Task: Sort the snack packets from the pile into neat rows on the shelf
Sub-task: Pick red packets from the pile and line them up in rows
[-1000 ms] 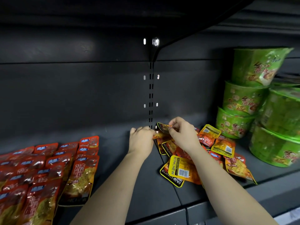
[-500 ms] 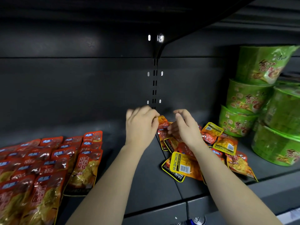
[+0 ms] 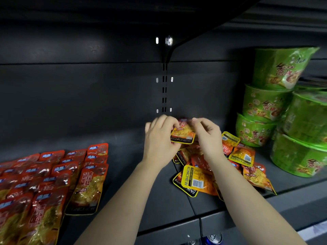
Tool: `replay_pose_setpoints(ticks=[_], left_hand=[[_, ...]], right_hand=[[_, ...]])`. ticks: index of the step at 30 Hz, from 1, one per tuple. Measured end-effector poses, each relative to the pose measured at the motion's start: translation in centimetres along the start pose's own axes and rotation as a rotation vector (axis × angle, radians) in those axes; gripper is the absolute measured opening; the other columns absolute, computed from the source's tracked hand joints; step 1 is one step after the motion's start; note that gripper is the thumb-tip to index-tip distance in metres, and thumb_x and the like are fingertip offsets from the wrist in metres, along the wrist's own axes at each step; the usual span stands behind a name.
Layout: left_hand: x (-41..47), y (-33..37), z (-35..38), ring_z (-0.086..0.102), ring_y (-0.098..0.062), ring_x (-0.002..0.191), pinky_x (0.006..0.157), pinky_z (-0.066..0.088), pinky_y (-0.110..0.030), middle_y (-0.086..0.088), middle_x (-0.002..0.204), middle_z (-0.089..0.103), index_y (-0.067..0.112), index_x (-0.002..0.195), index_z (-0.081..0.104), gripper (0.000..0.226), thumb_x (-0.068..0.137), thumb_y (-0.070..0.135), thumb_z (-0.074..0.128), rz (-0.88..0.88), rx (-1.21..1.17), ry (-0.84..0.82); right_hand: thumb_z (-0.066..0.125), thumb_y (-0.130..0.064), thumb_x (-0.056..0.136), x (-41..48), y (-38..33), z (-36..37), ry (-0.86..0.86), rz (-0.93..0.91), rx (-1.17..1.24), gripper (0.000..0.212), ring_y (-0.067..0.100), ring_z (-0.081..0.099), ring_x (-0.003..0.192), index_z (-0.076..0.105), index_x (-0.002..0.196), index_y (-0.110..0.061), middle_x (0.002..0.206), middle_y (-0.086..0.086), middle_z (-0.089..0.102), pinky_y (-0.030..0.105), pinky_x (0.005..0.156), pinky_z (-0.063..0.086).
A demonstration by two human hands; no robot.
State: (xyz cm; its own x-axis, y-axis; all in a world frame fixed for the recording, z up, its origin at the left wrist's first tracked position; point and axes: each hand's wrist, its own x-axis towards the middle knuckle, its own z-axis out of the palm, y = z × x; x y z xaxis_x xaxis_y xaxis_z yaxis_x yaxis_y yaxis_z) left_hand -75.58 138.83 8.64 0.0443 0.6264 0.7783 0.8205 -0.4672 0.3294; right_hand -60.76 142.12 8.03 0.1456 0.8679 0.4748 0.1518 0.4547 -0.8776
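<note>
A dark grey metal shelf (image 3: 159,206) runs across the view, its deck split by a seam (image 3: 194,207) running back from the front edge. Behind it stands a matte black back panel (image 3: 70,96) with a slotted upright (image 3: 164,89) down the middle. A bracket (image 3: 169,52) carries the upper shelf (image 3: 123,11), which shadows the top. A small glare spot (image 3: 169,40) shines beside the bracket. A pale floor strip (image 3: 315,230) shows at the lower right corner.

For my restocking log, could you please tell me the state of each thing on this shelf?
Left hand: grips small orange yellow-edged foil packet.
Right hand: pinches that packet.
Orange packet pile: jumbled.
Red foil packets: lying in rows.
Green noodle bowls: stacked.
</note>
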Motion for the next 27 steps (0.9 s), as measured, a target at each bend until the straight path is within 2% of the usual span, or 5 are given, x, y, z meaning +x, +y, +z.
replay_pose_setpoints(ticks=[5, 11, 16, 21, 27], left_hand=[[-0.7, -0.9, 1.7, 0.055, -0.013, 0.083, 0.092, 0.036, -0.035, 0.010, 0.104, 0.047, 0.027, 0.100, 0.048, 0.027, 0.080, 0.026, 0.066, -0.186, 0.068, -0.302], [-1.5, -1.2, 3.0, 0.062, -0.014, 0.093, 0.093, 0.038, -0.036, 0.010, 0.097, 0.066, 0.025, 0.107, 0.055, 0.032, 0.087, 0.050, 0.060, -0.297, 0.032, -0.560], [-1.5, -0.6, 3.7, 0.063, -0.018, 0.088, 0.073, 0.046, -0.032, 0.008, 0.090, 0.067, 0.028, 0.094, 0.051, 0.032, 0.077, 0.040, 0.075, -0.389, -0.210, -0.557], [-1.0, -0.4, 3.6, 0.059, -0.017, 0.098, 0.079, 0.045, -0.030, 0.006, 0.092, 0.062, 0.021, 0.121, 0.051, 0.052, 0.077, 0.026, 0.079, -0.482, -0.281, -0.577], [-0.4, -1.4, 1.6, 0.055, -0.021, 0.114, 0.087, 0.043, -0.027, -0.002, 0.133, 0.056, 0.018, 0.130, 0.057, 0.039, 0.092, 0.022, 0.064, -0.519, -0.225, -0.624]], right_hand=[[0.067, -0.023, 0.085, 0.4, 0.3, -0.2, 0.133, 0.048, 0.021, 0.005, 0.013, 0.068, 0.082, 0.069, 0.084, -0.027, 0.088, -0.008, 0.071, 0.047, 0.074, 0.058], [0.067, -0.018, 0.081, 0.6, 1.1, -0.3, 0.140, 0.068, -0.048, 0.017, 0.017, 0.066, 0.094, 0.063, 0.087, -0.034, 0.098, -0.009, 0.069, 0.048, 0.081, 0.056], [0.067, -0.017, 0.083, 0.7, 1.1, -0.3, 0.155, 0.057, -0.085, 0.017, 0.014, 0.064, 0.097, 0.062, 0.091, -0.031, 0.098, -0.011, 0.067, 0.045, 0.084, 0.056], [0.067, -0.015, 0.084, 0.7, 1.1, -0.3, 0.153, 0.038, -0.113, 0.016, 0.007, 0.063, 0.091, 0.063, 0.097, -0.023, 0.099, -0.010, 0.066, 0.039, 0.083, 0.056], [0.069, -0.017, 0.083, 0.6, 1.1, 0.0, 0.092, 0.035, -0.145, 0.019, 0.012, 0.063, 0.096, 0.062, 0.098, -0.027, 0.101, -0.015, 0.066, 0.041, 0.087, 0.054]])
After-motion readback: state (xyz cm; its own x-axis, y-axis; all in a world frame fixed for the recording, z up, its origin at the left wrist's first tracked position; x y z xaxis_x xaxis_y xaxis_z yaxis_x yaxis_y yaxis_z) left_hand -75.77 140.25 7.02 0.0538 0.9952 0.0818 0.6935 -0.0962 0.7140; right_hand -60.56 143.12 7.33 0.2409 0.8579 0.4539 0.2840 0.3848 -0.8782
